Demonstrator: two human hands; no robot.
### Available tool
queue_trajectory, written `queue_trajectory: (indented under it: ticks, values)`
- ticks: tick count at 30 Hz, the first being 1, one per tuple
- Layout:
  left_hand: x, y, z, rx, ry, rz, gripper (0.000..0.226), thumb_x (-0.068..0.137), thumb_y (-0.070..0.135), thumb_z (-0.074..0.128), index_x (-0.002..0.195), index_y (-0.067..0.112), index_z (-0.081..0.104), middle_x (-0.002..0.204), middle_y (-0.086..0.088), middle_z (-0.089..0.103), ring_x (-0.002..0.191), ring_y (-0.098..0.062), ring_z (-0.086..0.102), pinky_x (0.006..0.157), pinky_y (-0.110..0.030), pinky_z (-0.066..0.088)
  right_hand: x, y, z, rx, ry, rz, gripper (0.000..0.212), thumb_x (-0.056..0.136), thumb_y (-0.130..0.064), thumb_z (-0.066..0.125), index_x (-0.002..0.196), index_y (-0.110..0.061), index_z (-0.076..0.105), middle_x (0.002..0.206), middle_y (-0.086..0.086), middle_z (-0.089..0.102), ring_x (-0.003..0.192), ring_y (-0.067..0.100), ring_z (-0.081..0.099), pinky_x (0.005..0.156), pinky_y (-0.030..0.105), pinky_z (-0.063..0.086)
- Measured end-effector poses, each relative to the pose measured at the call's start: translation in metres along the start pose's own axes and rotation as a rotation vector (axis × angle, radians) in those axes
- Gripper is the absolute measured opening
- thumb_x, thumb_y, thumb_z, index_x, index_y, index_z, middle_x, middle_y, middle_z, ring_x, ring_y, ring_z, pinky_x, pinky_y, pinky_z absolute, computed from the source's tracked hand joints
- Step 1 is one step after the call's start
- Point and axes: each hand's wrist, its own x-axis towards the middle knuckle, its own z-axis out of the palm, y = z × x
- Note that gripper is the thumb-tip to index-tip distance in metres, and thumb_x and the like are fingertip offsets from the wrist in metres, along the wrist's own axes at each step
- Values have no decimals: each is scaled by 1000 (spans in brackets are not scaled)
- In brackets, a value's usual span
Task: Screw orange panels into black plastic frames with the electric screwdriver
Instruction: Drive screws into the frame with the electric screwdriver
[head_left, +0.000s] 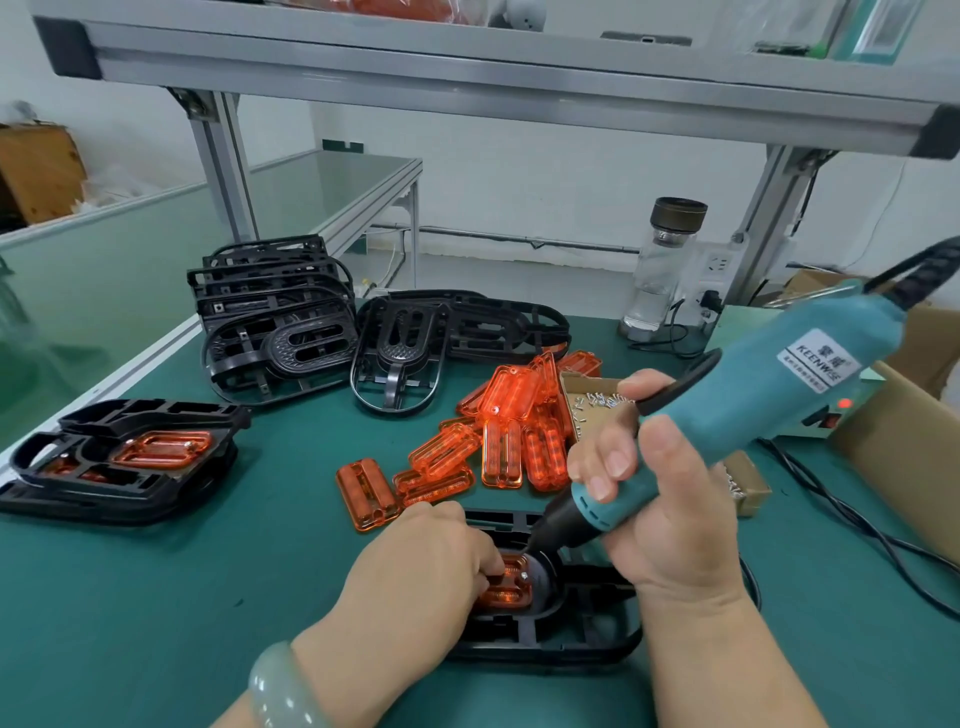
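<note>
Near the front of the green counter lies a black plastic frame. Over it leans the teal electric screwdriver, gripped by the right hand. The left hand pinches the translucent orange panel seated inside. Leaning so, the bit may slip off the small silver screw.

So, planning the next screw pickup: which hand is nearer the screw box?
Right. The right hand, gripping the screwdriver, is right beside the screw box; the left hand is farther off, on the panel.
</note>
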Motion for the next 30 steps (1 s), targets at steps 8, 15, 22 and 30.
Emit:
queue_trajectory:
  ticks: [8, 15, 22, 30]
  values:
    - [1, -2, 0, -1, 10, 18, 30, 96, 35, 46, 122, 45, 57, 110, 10, 48, 109, -11, 42, 92, -24, 37, 0, 6, -4, 66, 112, 65, 54, 60, -42, 88, 95, -14, 57, 54, -4, 48, 42, 10, 46, 52, 24, 42]
    - [-1, -6, -7, -38, 11, 70, 25, 95, 34, 46, 112, 42, 63, 103, 14, 53, 100, -7, 51, 87, -22, 41, -1, 5, -14, 155, 151, 97, 45, 59, -40, 89, 89, -19, 64, 54, -5, 48, 43, 9, 47, 53, 23, 44]
    - [21, -6, -28, -114, 109, 19, 18, 89, 34, 53, 91, 29, 70, 88, 21, 67, 83, 1, 59, 75, -18, 48, 1, -5, -25, 229, 173, 76, 40, 59, -37, 88, 87, -20, 65, 54, -6, 49, 42, 7, 47, 53, 23, 47]
    - [93, 30, -30, -293, 169, 105, 31, 91, 23, 55, 120, 27, 63, 113, 10, 68, 103, -5, 59, 91, -16, 41, 2, -14, -34, 229, 173, 75, 40, 59, -36, 87, 88, -19, 65, 53, -6, 48, 41, 7, 47, 52, 21, 43]
